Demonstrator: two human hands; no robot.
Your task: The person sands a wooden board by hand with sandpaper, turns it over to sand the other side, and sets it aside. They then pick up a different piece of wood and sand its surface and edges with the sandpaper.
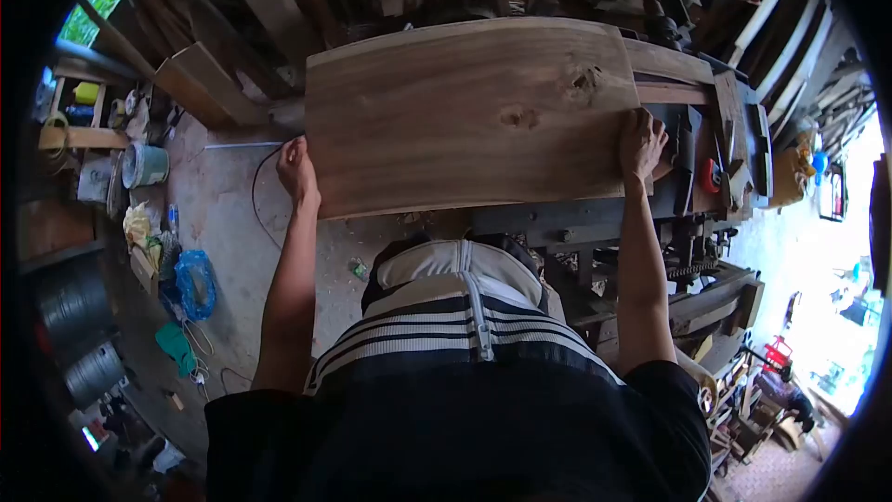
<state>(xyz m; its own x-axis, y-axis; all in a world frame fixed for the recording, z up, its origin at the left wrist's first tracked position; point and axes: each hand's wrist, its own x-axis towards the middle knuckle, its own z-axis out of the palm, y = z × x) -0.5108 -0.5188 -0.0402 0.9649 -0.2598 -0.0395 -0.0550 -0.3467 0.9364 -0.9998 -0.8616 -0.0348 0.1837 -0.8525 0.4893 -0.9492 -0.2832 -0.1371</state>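
Note:
A wide wooden board [427, 130] with dark knots near its right end lies across the view in front of my body. My left hand [299, 170] grips its left edge near the lower corner, fingers curled. At the right edge, my right hand [643, 144] is closed on the board. The board's right part is over a dark metal machine [567, 223], while its left end reaches out above the floor. The undersides of both grips are hidden.
More planks [669, 60] lie beyond the board on the right. A bucket [146, 165], a blue plastic bag [196, 284] and metal drums [72, 302] stand at the left. Timber leans at the back, and wood scraps [757, 409] lie at the lower right.

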